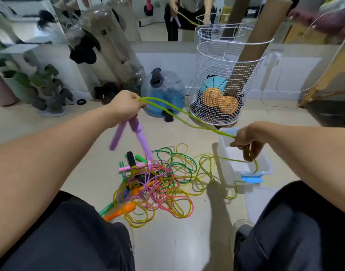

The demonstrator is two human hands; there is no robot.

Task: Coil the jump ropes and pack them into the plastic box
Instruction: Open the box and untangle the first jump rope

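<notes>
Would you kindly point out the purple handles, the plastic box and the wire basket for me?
purple handles [143, 142]: head view, on the shaft of the handle nearer the pile.
plastic box [225, 153]: head view, on its clear left wall.
wire basket [212, 61]: head view, on the upper left mesh.

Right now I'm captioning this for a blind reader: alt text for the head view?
The left hand grips two purple handles while the right hand pinches their green rope, stretched between the hands above an open plastic box. A tangled pile of ropes lies on the floor.
</notes>
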